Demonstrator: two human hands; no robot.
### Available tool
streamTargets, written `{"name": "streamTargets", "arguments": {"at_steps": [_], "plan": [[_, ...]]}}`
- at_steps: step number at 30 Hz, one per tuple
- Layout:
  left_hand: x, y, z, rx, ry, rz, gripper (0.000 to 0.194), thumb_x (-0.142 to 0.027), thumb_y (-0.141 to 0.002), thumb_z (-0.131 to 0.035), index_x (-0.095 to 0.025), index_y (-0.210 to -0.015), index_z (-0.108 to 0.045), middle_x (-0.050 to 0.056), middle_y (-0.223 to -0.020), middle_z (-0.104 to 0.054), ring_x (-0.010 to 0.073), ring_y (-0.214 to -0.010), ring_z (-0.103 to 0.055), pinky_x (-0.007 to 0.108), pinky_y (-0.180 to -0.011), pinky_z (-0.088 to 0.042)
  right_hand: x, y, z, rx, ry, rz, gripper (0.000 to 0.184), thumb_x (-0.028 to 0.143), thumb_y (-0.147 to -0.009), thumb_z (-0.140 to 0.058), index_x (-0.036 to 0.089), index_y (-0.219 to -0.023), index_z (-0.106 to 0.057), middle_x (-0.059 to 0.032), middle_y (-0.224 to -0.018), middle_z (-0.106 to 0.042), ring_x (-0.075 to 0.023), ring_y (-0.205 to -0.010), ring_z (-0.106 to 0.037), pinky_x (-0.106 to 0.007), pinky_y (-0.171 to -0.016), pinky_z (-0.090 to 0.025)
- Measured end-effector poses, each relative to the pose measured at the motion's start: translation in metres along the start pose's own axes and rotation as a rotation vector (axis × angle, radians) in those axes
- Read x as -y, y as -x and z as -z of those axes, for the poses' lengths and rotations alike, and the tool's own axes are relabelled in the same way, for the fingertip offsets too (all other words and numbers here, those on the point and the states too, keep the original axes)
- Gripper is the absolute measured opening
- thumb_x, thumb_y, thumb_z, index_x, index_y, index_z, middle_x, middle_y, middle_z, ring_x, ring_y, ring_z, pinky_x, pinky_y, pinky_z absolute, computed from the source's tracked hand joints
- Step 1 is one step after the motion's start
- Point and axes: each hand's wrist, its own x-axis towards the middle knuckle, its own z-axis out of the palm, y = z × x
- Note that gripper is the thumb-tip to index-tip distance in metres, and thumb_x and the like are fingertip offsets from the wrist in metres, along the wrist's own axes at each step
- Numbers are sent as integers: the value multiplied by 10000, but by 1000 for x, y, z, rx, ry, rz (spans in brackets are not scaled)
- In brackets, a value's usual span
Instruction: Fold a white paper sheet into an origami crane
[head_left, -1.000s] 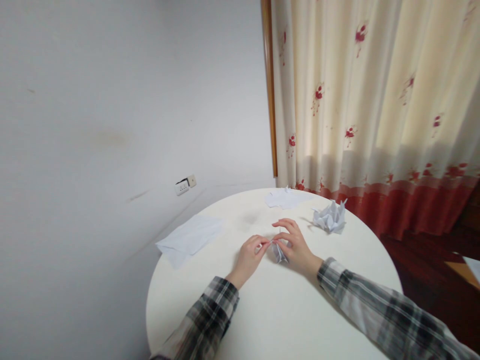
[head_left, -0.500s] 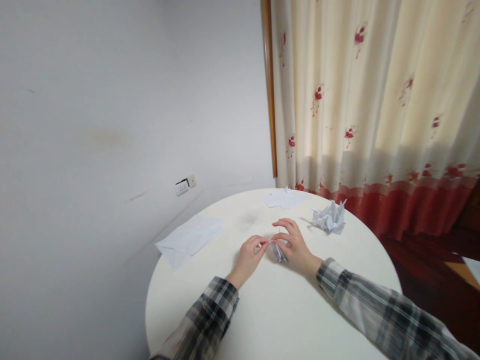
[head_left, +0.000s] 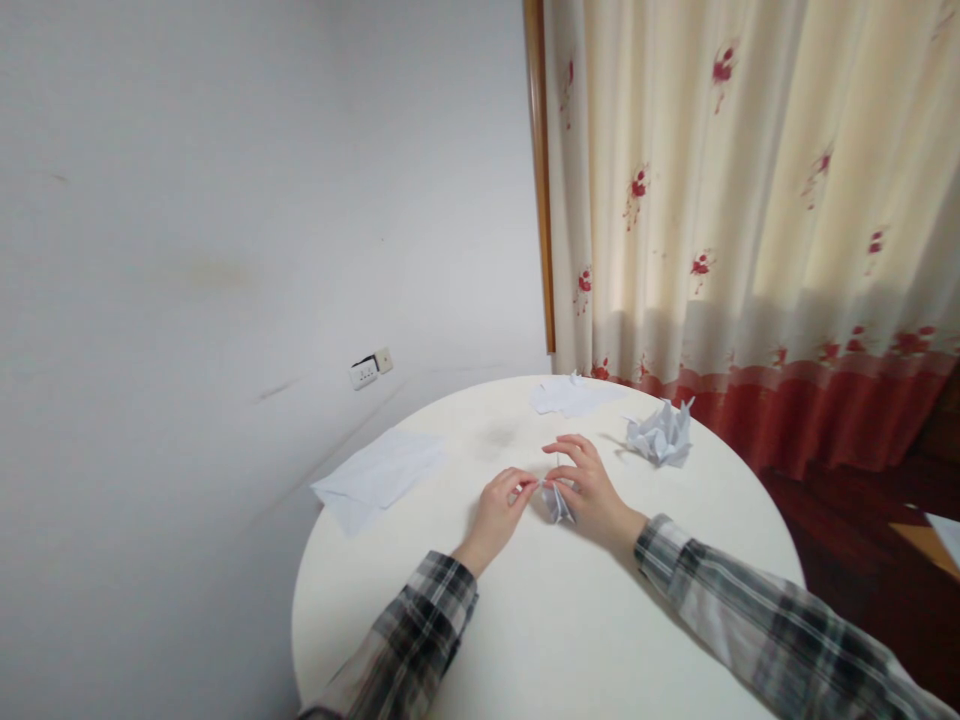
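Observation:
Over the middle of the white round table, a small white origami crane [head_left: 556,503] is held between my two hands, its folded lower part showing below the fingers. My left hand [head_left: 501,510] pinches a narrow tip of it on the left side, thumb against fingertips. From the right, my right hand [head_left: 589,492] grips its body with thumb and index finger, the other fingers arched above. A thin paper point stands up behind the right fingers. Part of the crane is hidden by the right hand.
Several folded paper pieces with pointed tips [head_left: 661,435] sit clustered at the table's right rear. White paper sheets [head_left: 382,470] lie at the left edge, and more paper [head_left: 571,396] at the far edge. Wall sockets [head_left: 364,374] and a flowered curtain [head_left: 697,200] are beyond the table [head_left: 540,620].
Almost nothing differs. Both hands keep their pinch on the paper crane, with only a very slight shift of the view.

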Motion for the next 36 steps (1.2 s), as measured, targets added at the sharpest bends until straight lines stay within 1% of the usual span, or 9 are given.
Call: {"name": "streamTargets", "arguments": {"at_steps": [5, 10, 20, 24, 31, 36], "plan": [[1, 0, 0, 5, 3, 19, 137, -236, -811, -463, -172, -764, -575, 18, -761, -582, 139, -730, -531, 240, -644, -426, -2, 0, -1, 6, -8, 11, 76, 243, -754, -559, 244, -737, -632, -24, -1063, -526, -224, -1085, -355, -459, -913, -310], [4, 0, -1, -10, -4, 7, 120, -228, -809, -474, -176, -757, -568, 10, -756, -576, 136, -730, -527, 234, -640, -413, -4, -1, -1, 16, -24, 15, 93, 267, -760, -552, 242, -727, -634, -32, -1058, -532, -234, -1081, -358, -471, -901, -314], [2, 1, 0, -18, 9, 0, 115, -214, -809, -475, -169, -746, -560, 9, -749, -568, 133, -726, -521, 229, -642, -399, -2, -1, -1, 24, -41, 16, 83, 248, -761, -552, 239, -737, -631, -28, -1054, -535, -228, -1077, -357, -459, -898, -322], [1, 1, 0, 17, 27, 7, 140, -221, -825, -445, -165, -761, -557, 15, -768, -566, 134, -737, -518, 229, -649, -398, 0, 0, -2, 4, -44, -11, 80, 231, -758, -552, 234, -738, -629, -26, -1089, -517, -230, -1085, -347, -460, -904, -316], [7, 2, -2, 28, -4, 36, 146, -224, -839, -408, -165, -783, -529, 15, -778, -546, 139, -750, -506, 235, -655, -397, 1, 2, -1, -32, -60, -37, 98, 217, -774, -517, 217, -760, -614, -37, -1091, -508, -227, -1090, -345, -458, -915, -312], [6, 4, -2, -9, -28, 3, 96, -205, -830, -422, -176, -828, -513, 9, -805, -534, 132, -768, -505, 229, -661, -401, 0, 2, -1, -28, -49, -41, 100, 220, -777, -511, 218, -759, -609, -35, -1086, -508, -225, -1088, -348, -450, -918, -316]]}}
